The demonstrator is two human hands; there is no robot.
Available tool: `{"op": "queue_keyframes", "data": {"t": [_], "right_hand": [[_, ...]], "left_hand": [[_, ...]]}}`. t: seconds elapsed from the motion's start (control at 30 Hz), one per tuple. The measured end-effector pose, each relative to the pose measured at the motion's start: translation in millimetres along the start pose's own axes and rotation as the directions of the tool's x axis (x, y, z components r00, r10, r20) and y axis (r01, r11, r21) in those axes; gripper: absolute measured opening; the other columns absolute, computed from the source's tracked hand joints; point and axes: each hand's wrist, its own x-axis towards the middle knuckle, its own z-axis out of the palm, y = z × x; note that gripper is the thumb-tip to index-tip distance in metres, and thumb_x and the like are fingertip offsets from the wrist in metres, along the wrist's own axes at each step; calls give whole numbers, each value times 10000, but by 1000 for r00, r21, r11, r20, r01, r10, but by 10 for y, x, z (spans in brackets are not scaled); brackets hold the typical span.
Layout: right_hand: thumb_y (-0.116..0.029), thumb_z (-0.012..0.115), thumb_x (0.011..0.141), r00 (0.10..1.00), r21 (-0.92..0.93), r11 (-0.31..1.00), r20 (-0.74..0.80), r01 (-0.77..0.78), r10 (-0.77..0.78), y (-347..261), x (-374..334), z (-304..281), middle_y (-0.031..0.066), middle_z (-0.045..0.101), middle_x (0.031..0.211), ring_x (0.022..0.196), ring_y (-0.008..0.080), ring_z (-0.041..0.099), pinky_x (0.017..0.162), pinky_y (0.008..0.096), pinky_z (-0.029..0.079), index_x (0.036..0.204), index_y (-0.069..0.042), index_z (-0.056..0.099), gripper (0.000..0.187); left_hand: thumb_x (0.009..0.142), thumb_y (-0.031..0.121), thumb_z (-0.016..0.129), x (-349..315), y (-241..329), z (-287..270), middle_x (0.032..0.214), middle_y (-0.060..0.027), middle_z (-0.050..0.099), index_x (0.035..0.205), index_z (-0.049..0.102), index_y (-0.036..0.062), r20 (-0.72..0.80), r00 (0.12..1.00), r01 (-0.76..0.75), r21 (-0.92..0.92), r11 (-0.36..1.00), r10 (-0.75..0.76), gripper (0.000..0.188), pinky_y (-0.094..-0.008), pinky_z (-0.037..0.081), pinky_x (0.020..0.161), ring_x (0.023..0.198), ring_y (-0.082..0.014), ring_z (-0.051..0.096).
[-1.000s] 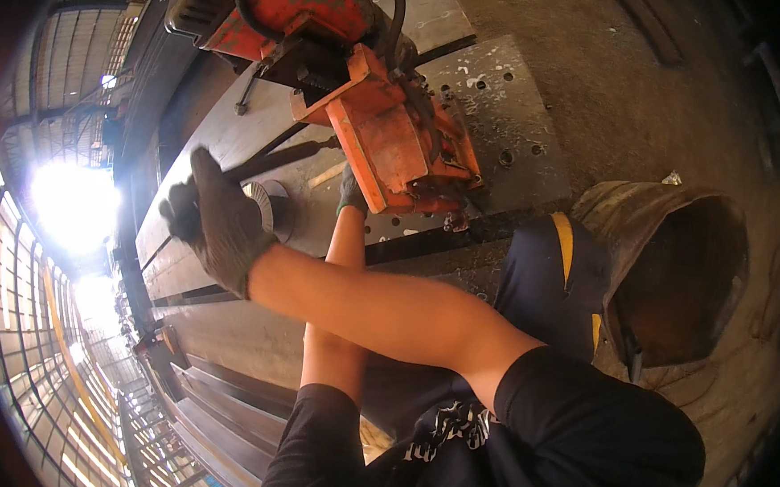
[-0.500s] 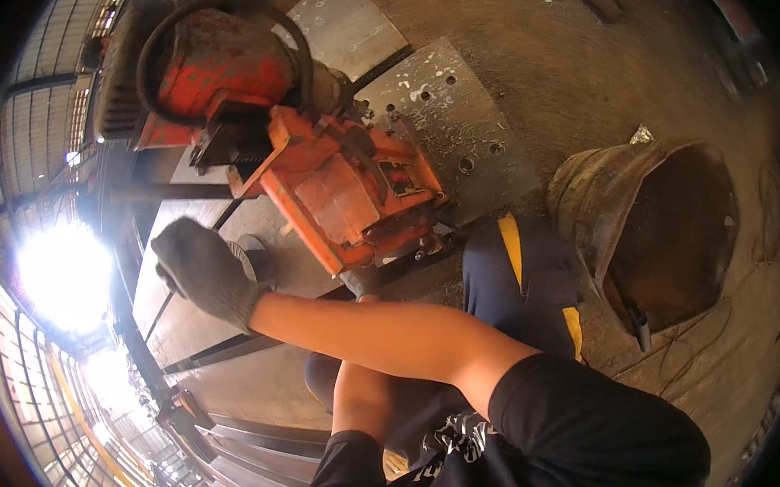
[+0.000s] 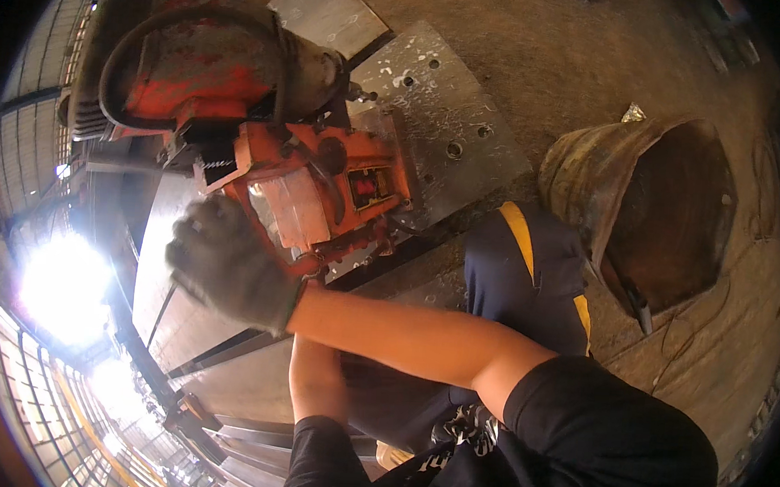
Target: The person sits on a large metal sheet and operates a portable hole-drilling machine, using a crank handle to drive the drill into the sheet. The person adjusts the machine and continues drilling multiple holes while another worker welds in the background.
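An orange-and-red machine [image 3: 289,206] with a dark, worn motor-like body [image 3: 204,71] and a looped handle-like hose sits on flat steel plates [image 3: 439,104]. Across the view from the lower right reaches my right arm. Its hand [image 3: 232,265], in a grey knit glove, is at the machine's near left corner. The fingers look curled, but whatever they hold is hidden and the glove is slightly blurred. My left forearm [image 3: 317,382] rises from below and passes under the right one, which hides the left hand completely.
A rusty, yellowish drum [image 3: 581,179] lies tilted at the right, its open mouth toward me, with a dark bar at the rim. My bent knee [image 3: 518,260], in navy trousers with yellow stripes, is beside the plates. Bright light comes through a barred wall at left.
The orange part of the machine has turned and shifted left. My right hand has moved right, closer to the machine, covering the round metal piece that showed beside it before.
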Motion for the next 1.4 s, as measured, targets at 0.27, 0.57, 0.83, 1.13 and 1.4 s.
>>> {"op": "queue_keyframes", "data": {"t": [0.27,0.57,0.83,1.13,1.4], "right_hand": [[-261,684,879,957,-282,955,291,88,-2,130,-128,137,86,680,959,1079,272,588,1128,476,392,965,-83,726,202],[-245,703,869,1000,-103,995,-1,-20,19,190,-206,-105,206,555,1499,1422,395,506,1196,551,376,1086,-54,702,289],[-182,780,837,995,49,997,-79,-53,57,259,-266,-163,184,593,1482,1360,380,567,1137,529,444,1226,-102,693,406],[-101,818,883,898,205,898,-136,-389,419,133,-271,-252,204,622,1310,1179,357,629,932,447,566,1357,-96,647,504],[-310,737,991,662,443,565,92,-696,743,135,-406,17,201,732,1048,847,428,755,737,506,621,1412,-92,437,562]], "left_hand": [[1004,306,706,193,65,-600,968,-177,732,1125,707,-2,22,997,-74,27,997,73,331,-405,524,786,895,-218,677],[1000,382,731,-482,516,-2302,722,-154,666,914,676,-1,27,991,114,349,930,-131,397,-413,472,643,653,-221,587],[982,386,716,-244,939,-2947,811,-173,656,900,708,66,44,985,-148,720,678,168,331,-499,512,657,745,-370,677],[1006,447,747,-828,704,-2176,679,-180,604,918,697,59,-196,978,72,638,766,71,401,-465,458,583,584,-352,587],[933,353,829,-531,410,-2409,671,-173,629,891,707,83,-189,926,-77,754,652,328,299,-451,467,550,574,-356,627]]}}
